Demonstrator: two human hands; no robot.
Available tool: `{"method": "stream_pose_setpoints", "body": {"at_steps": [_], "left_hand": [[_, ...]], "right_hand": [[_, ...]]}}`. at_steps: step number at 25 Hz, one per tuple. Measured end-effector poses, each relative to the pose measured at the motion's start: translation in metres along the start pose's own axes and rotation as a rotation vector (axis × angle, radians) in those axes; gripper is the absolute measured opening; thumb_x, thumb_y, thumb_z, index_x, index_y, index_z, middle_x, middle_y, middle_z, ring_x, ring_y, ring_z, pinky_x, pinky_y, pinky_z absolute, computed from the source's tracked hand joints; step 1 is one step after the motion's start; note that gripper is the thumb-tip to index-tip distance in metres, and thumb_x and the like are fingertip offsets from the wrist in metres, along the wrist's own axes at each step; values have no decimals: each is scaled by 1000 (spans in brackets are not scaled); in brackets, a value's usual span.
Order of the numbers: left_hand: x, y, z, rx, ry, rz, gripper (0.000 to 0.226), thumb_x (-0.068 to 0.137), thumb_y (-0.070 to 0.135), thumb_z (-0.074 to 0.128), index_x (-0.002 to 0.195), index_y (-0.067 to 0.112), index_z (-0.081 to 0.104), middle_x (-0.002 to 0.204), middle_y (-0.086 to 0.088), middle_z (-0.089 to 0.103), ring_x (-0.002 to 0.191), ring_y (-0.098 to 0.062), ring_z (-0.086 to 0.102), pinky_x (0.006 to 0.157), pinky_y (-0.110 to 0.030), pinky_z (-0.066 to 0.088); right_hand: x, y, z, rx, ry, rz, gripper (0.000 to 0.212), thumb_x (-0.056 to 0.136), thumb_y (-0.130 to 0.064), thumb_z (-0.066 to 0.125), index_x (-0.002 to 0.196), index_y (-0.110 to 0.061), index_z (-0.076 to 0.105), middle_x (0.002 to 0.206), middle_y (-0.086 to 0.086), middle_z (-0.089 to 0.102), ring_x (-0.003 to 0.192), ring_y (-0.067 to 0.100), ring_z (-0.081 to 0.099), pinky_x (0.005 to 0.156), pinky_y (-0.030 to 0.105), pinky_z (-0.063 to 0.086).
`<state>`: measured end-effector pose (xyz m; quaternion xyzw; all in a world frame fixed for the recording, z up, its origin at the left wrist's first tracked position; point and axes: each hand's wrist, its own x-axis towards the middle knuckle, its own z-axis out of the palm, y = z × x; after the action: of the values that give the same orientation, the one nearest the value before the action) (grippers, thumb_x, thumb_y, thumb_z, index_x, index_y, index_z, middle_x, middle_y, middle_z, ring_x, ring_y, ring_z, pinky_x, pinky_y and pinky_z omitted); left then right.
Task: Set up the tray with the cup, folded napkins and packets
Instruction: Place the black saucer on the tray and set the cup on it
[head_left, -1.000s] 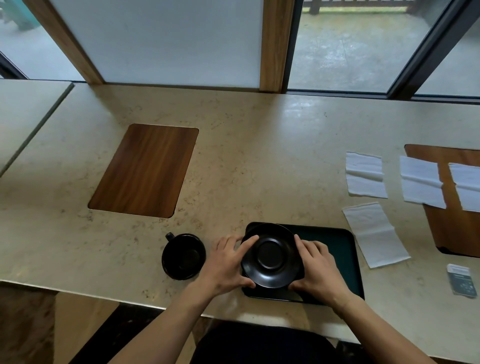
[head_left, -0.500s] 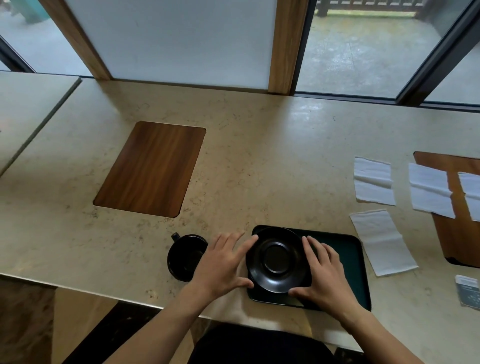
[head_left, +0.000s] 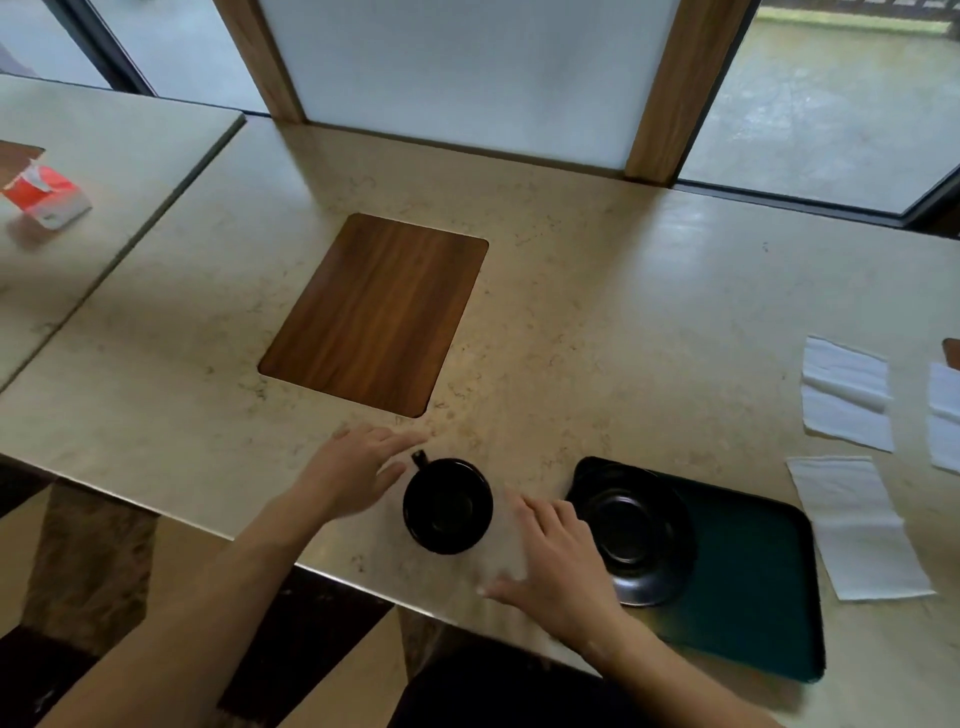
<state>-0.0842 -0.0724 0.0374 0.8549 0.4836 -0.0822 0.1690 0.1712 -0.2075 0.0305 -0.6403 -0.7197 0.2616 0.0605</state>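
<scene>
Hands (head_left: 358, 470) blurred — napkins (head_left: 943, 415) cut off right.

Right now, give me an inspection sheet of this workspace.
Surface: beige counter with inset wood panel.
Job's things: cup on counter, left of tray; saucer on tray; napkins on counter, right of tray; packets not seen.
Clutter: red carton on side table.
Hands: left hand and right hand open either side of cup, holding nothing.
Cables: nothing seen.
Surroundings: windows behind.
</scene>
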Motion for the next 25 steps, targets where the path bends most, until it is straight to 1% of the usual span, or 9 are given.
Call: {"method": "stream_pose_setpoints", "body": {"at_steps": [2, 5, 7, 9, 13, 17, 20, 22, 25], "left_hand": [[3, -4, 6, -55, -69, 0, 46, 98, 36, 51, 142, 41, 37, 133, 9, 59, 120, -14, 53, 103, -38, 42], [7, 1, 14, -178, -31, 7, 45, 94, 29, 60, 137, 37, 48, 128, 10, 63, 115, -14, 58, 98, -35, 47], [8, 3, 16, -227, 5, 9, 42, 92, 25, 63, 132, 33, 54, 124, 10, 65, 112, -13, 60, 96, -34, 49], [5, 1, 17, -251, 15, -9, 37, 90, 28, 65, 126, 33, 58, 116, 11, 69, 104, -12, 63, 90, -33, 51], [-6, -3, 20, -289, -24, -56, 28, 89, 34, 66, 117, 32, 62, 102, 14, 72, 90, -8, 66, 83, -36, 55], [-18, -1, 26, -325, -23, -102, 22, 90, 34, 64, 112, 32, 63, 97, 15, 72, 85, -2, 66, 81, -34, 56], [-22, 3, 24, -338, -24, -116, 18, 90, 35, 64, 108, 33, 63, 95, 15, 72, 83, -1, 66, 80, -32, 56], [-22, 9, 21, -340, -1, -115, 17, 90, 35, 65, 107, 34, 63, 93, 16, 72, 83, -1, 65, 80, -32, 56], [-15, 22, 14, -370, 23, -91, 17, 90, 36, 65, 107, 34, 63, 92, 19, 70, 84, 2, 64, 80, -31, 55]], "right_hand": [[10, -10, 8, 50, -7, 35, 106, 61, -74, 61, 144, -34, 8, 146, -9, 35, 128, 18, 32, 101, 39, 34], [19, -20, 19, 89, 3, 59, 109, 59, -70, 68, 144, -34, 10, 142, -8, 39, 124, 18, 41, 96, 40, 39], [23, -24, 25, 154, 34, 68, 107, 59, -66, 71, 142, -34, 13, 137, -9, 44, 119, 16, 46, 93, 35, 42], [24, -26, 28, 221, 62, 90, 107, 57, -64, 74, 142, -35, 15, 133, -10, 46, 115, 12, 48, 89, 29, 42], [24, -28, 29, 263, 83, 104, 108, 55, -61, 76, 142, -36, 16, 134, -11, 45, 114, 7, 47, 86, 22, 36], [28, -24, 25, 331, 47, 90, 102, 54, -63, 72, 139, -42, 20, 131, -18, 45, 109, -6, 35, 84, 20, 33], [30, -16, 19, 378, -3, 63, 102, 54, -58, 75, 139, -44, 20, 132, -18, 43, 113, -3, 36, 85, 20, 33], [30, -10, 13, 367, 3, 48, 104, 54, -57, 76, 140, -42, 19, 133, -17, 43, 112, -3, 34, 87, 22, 33], [28, 4, -2, 322, 43, 40, 106, 52, -58, 74, 140, -41, 17, 133, -15, 45, 116, 3, 31, 90, 27, 32]]}}
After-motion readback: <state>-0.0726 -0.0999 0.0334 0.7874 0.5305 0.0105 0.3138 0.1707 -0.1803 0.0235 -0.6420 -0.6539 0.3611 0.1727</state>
